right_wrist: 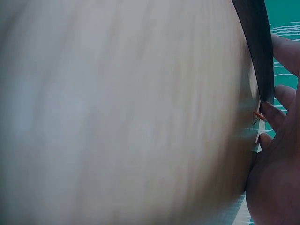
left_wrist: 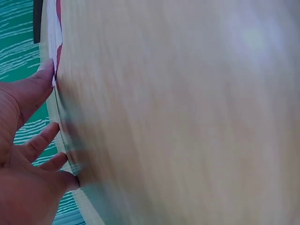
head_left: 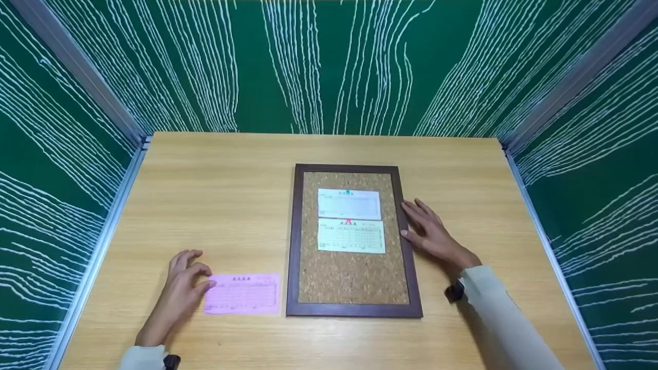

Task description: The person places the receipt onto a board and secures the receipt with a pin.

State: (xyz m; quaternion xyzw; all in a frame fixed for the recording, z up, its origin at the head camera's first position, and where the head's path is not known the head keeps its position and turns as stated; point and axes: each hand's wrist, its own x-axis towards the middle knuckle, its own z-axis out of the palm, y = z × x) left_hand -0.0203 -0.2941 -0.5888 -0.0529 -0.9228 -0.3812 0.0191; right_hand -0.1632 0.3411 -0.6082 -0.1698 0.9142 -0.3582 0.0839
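Two hands were down on the wooden table. Left hand, lower left of the frame, had loosely bent fingers with tips on the left edge of a pink slip; it touched the slip without gripping it. The pink slip lay flat just left of the corkboard, close to its frame, apparently not touching. Right hand, right of centre, lay flat with straight fingers against the board's dark right frame edge, holding nothing. Corkboard sat flat mid-table, with a white slip under a green pin and a pale green slip under a red pin just below it. Green patterned walls stood on three sides. Both wrist views were blurred, mostly tabletop.
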